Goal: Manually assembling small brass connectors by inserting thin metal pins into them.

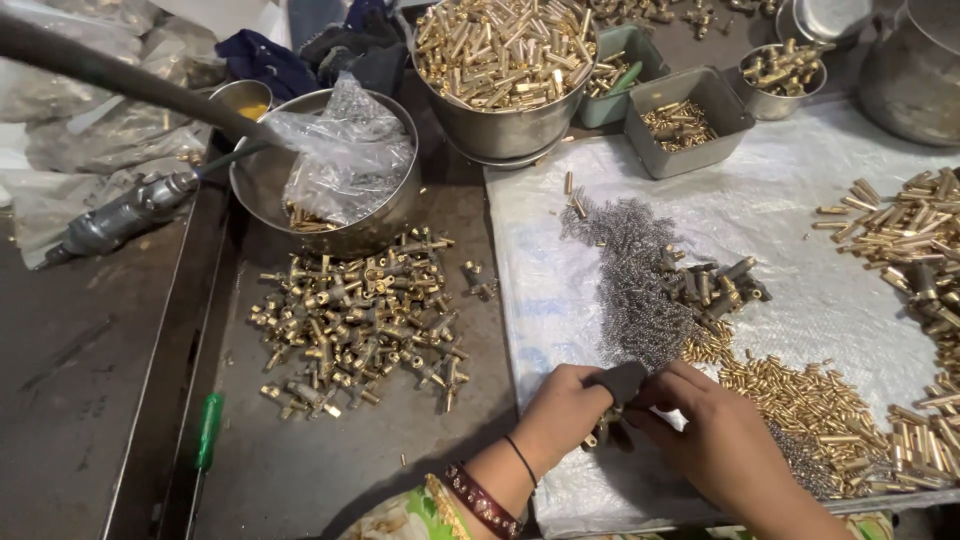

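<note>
At your far left a green-handled screwdriver (208,430) lies on the dark metal table (90,400), with a heap of brass valve bodies (360,325) just right of it below a steel bowl (330,190) holding a crumpled plastic bag (345,160). Your left hand (560,415) and right hand (705,435) meet over the white sheet (780,200), fingers curled and pinching one small dark fitting (620,385) between them, beside the pile of thin springs (630,285) and the small brass pins (800,400)
</note>
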